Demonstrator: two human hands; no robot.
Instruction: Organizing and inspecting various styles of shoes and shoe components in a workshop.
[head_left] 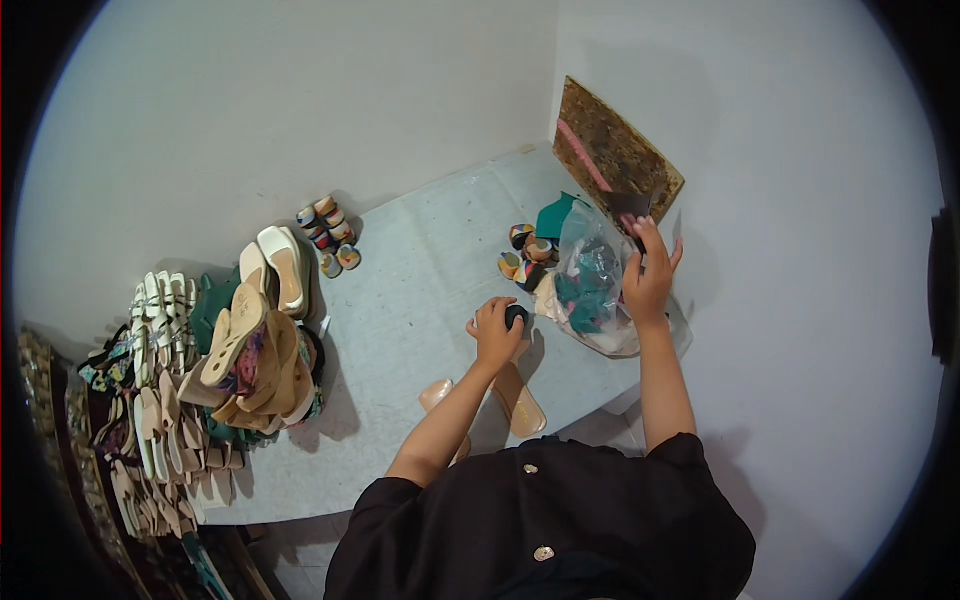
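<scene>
My left hand (492, 332) is closed around a small round black object (516, 317), partly covered by my fingers, so its kind does not show. Under that hand lies a tan slide sandal (521, 402), with a second glossy beige sandal (437, 394) half hidden by my left forearm. Farther right, my right hand (650, 275) is raised beside a clear plastic bag (592, 245) with teal and pale pieces in it. Its thumb and fingers grip a dark flat piece (632, 204), blurred and partly covered.
Stacked sandals (255, 360) and rows of slides crowd the left of the grey table (420, 270). Small multicoloured shoes (328, 237) stand near the back wall, others (528, 256) beside the bag. A brown board (615, 150) leans in the corner.
</scene>
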